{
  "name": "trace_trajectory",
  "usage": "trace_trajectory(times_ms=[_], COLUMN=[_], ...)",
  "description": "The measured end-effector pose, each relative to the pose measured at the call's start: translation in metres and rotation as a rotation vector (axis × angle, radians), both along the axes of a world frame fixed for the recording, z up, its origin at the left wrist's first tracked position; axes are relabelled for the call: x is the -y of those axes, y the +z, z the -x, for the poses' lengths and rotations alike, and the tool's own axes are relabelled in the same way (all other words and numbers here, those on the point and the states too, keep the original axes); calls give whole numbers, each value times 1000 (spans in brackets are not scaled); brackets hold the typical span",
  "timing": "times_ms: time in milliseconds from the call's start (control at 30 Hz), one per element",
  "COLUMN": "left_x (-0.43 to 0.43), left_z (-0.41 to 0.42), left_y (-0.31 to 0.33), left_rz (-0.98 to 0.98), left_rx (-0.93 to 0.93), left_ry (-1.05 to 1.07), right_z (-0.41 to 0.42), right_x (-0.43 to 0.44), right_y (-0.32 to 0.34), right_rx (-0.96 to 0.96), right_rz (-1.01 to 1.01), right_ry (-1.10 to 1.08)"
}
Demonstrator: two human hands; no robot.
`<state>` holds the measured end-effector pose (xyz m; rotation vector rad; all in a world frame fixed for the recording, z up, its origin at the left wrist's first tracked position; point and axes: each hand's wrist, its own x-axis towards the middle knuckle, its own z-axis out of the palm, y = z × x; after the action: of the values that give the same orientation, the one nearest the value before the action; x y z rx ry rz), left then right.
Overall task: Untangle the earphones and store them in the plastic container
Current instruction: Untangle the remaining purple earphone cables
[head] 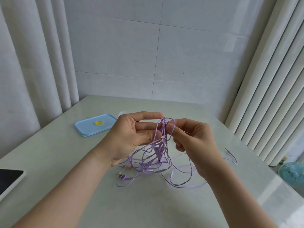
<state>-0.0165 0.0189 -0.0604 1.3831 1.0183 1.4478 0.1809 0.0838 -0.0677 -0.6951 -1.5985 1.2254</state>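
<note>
Both grips are working on the purple earphones [158, 154] just above the worktop [65, 162]. We are pinching a few strands with the left grip [131, 135], the thumb pressing cable against the fingers. With the right grip [194, 140] we are nipping a loop at the top of the bundle between thumb and forefinger. The upper part of the tangle is hanging between the two grips. Its lower loops, an earbud [122, 176] and a jack plug [152, 171] are trailing on the worktop, and one strand is running off well to the right.

We are judging this cable to be very light, thin and limp. It is not going to hold any shape, and it is likely to snag on itself. Tugging at the middle of the bundle risks tightening the knots and straining the joints at the buds and the plug. The better hold, we are thinking, is close to a free end, at a plug or an earbud, feeding it back through the loops while the other grip is steadying the bundle loosely.

A blue lid [97, 125] is lying on the worktop to the left, near the left grip. A pale shape [122, 113] is peeking out behind that grip and may be the plastic container, though we cannot tell. Nothing is looking stored yet.
</note>
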Motion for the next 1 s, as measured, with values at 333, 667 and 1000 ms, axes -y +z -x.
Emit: trace_trajectory(times_ms=[333,667,1000], left_x=[0,-5,-5], left_z=[-5,-4,-4], left_y=[3,-1,-4], left_rz=[-25,-76,-119], left_rx=[-79,-184,-204], left_ry=[92,93,109], right_z=[3,0,-3], right_x=[3,5,2], right_y=[0,3,3], right_rx=[-30,0,31], right_rz=[-41,-27,0], right_ry=[43,68,150])
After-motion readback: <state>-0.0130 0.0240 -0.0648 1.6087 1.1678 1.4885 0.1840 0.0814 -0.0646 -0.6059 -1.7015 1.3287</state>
